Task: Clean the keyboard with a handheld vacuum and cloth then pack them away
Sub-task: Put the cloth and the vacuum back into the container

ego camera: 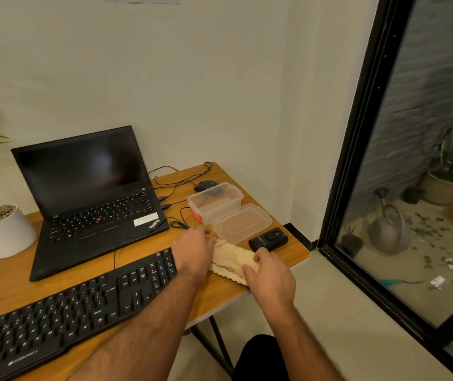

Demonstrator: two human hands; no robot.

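both hands (193,250) (270,273) rest on the soft, light cloth (233,259) near the desk's right edge, right fingers curled pinching it; likely best gripped at folded edges.

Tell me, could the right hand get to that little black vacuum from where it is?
Probably yes. The vacuum lies on the table just beyond the right hand, with nothing between them. That hand is busy on the cloth, though, so it would likely have to let go first.
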